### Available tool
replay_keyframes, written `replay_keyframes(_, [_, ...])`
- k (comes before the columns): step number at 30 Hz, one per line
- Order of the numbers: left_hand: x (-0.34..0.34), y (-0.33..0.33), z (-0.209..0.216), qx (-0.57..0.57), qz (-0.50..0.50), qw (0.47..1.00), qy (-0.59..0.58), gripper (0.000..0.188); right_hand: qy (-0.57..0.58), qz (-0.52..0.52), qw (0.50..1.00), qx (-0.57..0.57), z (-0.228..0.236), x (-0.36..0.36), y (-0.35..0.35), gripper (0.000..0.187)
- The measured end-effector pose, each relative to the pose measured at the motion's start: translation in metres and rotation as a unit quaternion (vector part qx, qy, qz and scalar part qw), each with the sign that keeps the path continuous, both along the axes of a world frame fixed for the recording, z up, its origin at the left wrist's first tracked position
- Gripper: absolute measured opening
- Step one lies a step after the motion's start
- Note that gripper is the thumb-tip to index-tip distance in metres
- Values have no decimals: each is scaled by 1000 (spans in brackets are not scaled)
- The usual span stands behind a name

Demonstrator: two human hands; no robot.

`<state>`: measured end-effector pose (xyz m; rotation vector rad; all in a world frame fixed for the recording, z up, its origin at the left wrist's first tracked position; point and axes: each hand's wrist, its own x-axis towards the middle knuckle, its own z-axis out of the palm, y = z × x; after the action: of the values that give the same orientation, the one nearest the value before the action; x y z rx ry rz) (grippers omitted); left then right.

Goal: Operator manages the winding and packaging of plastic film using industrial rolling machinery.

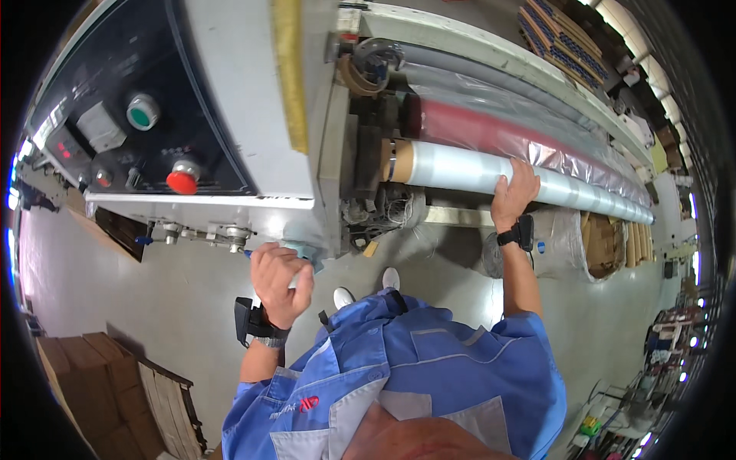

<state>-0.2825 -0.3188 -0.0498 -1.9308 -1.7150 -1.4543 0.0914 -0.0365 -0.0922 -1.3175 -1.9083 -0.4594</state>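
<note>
My right hand (515,193) is laid over a long roll of clear-white plastic film (452,167) on a brown cardboard core (396,161). Its fingers curve across the top, with the thumb on the near side. Behind that roll, a reddish roller (475,130) runs parallel, under shiny film. My left hand (281,282) is closed with curled fingers at the lower edge of the machine cabinet (245,107). A bit of blue shows beside its fingers, next to a metal valve fitting (236,236); what it grips is hidden. A pale blue piece (305,251) sits just behind this hand.
The cabinet's dark control panel (130,115) has a green button (142,113) and a red stop knob (182,178). Brown cartons (92,383) stand at lower left beside a wooden pallet (165,406). An open box with cardboard tubes (606,245) stands at right.
</note>
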Motion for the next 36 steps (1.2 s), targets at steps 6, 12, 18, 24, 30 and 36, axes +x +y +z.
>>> replay_keyframes(6, [99, 72, 30, 5, -141, 988, 66, 27, 15, 27, 997, 73, -15, 8, 8, 49])
replay_keyframes(12, [190, 174, 43, -144, -165, 954, 205, 79, 56, 78, 994, -53, 16, 7, -6, 51])
replay_keyframes(18, [241, 255, 4, -136, -14, 921, 365, 59, 117, 247, 962, -1, 62, 99, 61, 33])
replay_keyframes(24, [244, 280, 51, -272, -152, 915, 256, 69, 301, 88, 943, -115, 95, 259, 271, 32])
replay_keyframes(30, [260, 298, 66, -338, -158, 887, 272, 85, -7, 35, 999, -18, 35, 316, 419, 45])
replay_keyframes(36, [244, 294, 46, -368, -142, 874, 285, 77, -42, 209, 965, -155, 131, 257, 233, 45])
